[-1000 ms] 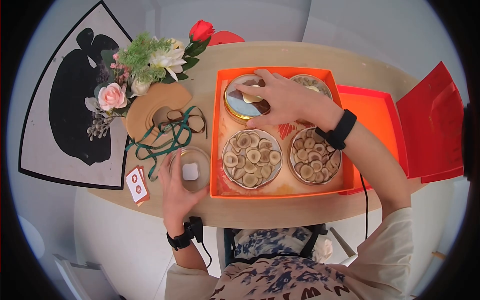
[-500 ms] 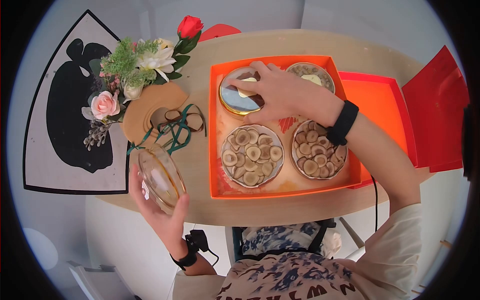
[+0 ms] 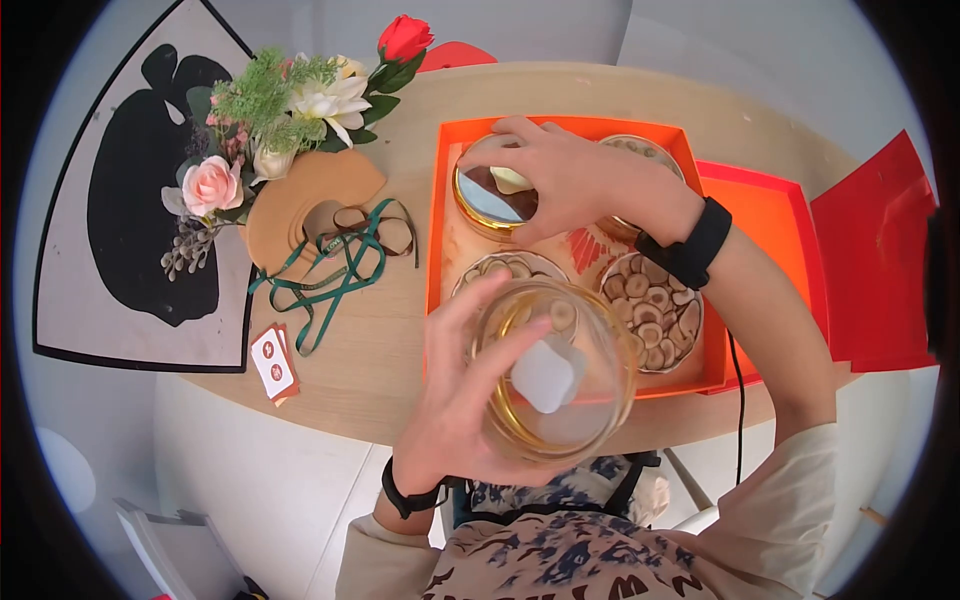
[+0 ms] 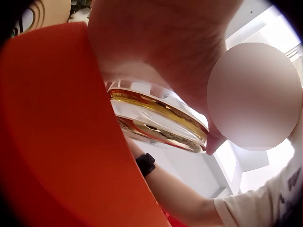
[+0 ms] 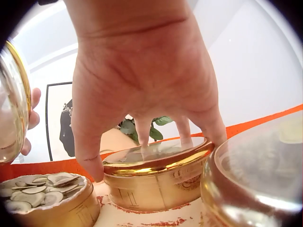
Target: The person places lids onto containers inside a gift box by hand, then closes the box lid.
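Lifted off the table edge since 0.5 s ago, glass lid (image 3: pixel 555 385) is now held by left hand (image 3: pixel 460 400), clamped round it, over box (image 3: pixel 700 375). Right hand (image 3: pixel 580 180) fingers clasp tin (image 3: pixel 490 195), still in box.

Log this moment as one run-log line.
left hand: holds glass lid above orange box | right hand: grips lidded gold tin | two tins of slices uncovered
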Action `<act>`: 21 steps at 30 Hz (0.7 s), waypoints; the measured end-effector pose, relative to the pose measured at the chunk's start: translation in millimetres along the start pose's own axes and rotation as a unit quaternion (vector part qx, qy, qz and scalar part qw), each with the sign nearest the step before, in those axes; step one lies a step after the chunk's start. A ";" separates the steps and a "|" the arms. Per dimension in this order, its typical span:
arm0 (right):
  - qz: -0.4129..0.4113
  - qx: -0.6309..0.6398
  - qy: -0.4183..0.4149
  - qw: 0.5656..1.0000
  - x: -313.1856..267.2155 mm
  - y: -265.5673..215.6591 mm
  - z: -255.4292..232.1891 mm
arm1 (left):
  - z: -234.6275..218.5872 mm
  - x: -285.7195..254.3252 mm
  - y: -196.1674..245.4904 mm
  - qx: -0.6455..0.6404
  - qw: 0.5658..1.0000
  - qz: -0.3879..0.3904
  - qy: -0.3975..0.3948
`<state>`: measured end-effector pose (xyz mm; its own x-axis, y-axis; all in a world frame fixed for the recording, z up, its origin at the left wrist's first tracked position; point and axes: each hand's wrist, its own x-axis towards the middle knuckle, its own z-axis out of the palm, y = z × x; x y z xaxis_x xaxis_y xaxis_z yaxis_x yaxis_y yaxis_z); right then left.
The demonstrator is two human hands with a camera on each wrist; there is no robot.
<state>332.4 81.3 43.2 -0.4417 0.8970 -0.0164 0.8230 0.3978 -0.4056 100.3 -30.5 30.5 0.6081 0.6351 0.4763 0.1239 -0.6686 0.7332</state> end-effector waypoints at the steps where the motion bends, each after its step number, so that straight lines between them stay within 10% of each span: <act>1: -0.016 0.008 -0.013 1.000 2.3 0.1 -1.7 | 4.0 2.0 -3.0 -0.012 1.000 -0.004 -0.005; 8: -0.104 -0.055 -0.004 0.993 9.7 12.9 3.9 | 5.9 3.3 -4.4 -0.022 0.999 -0.026 0.006; 21: 0.034 -0.066 -0.092 0.993 -2.7 2.9 3.0 | 6.8 -6.8 -25.8 -0.140 0.990 -0.025 0.015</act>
<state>334.9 79.4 39.3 -0.4322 0.8766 -0.2114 0.8869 0.3708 -0.2756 98.3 -20.2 5.0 0.5833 0.6779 0.4474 -0.0720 -0.5055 0.8598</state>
